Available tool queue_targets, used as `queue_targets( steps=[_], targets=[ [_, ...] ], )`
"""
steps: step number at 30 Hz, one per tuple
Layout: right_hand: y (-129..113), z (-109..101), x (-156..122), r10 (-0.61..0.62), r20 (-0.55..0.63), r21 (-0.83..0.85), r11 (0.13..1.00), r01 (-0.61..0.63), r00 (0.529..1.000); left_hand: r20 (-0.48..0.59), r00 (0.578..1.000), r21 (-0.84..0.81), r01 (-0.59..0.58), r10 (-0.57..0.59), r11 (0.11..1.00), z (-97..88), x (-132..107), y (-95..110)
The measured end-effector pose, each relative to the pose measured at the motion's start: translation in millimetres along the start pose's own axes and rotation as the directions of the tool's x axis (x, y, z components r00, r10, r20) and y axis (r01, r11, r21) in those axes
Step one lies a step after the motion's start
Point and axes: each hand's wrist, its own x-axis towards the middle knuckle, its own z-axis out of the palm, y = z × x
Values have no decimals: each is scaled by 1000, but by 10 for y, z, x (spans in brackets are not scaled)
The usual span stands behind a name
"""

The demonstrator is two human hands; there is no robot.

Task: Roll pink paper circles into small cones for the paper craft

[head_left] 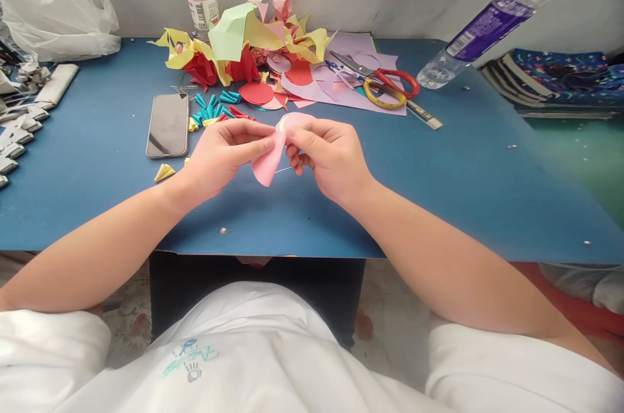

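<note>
My left hand [221, 156] and right hand [336, 156] both pinch the pink paper [266, 164], so I'd best press lightly, avoiding stray creases.

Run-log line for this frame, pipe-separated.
left hand: pinching pink paper | right hand: pinching same paper | phone: on table, left of blue paper cones

Blue tabletop [468, 185] offers passage rightward; phone [168, 125] blocks leftward, scissors [376, 72] ahead-right.
</note>
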Motion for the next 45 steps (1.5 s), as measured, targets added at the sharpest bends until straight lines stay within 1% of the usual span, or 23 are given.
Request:
queue_targets(
  steps=[4,10,13,19,26,32,37,41,45],
  targets=[
    [-15,31,-17,-41,0,-36,998,41,999,25,999,-8,-34,34,999,31,-21,35],
    [-16,22,-27,-70,-19,-58,996,68,997,-12,989,96,-146,148,985,87,-69,71],
    [-30,12,-33,-91,-6,-58,994,90,996,-18,984,108,-173,176,979,100,-82,78],
    [-2,-5,-13,-109,37,-87,990,112,993,-8,994,40,-110,111,993,63,-50,41],
    [47,-20,8,-53,83,-17,998,54,995,5,997,19,-82,82,996,28,-21,5],
    [26,-6,7,-87,51,-15,996,88,995,-12,990,89,-142,144,986,79,-49,40],
    [-5,21,-7,-93,11,-5,996,93,996,0,983,97,-184,185,978,95,-55,47],
    [0,30,-6,-47,-14,61,997,48,999,-1,985,95,-171,172,981,85,-53,48],
    [25,-13,20,30,-12,88,996,-29,999,-59,988,141,-133,143,981,44,-29,21]
  ],
)
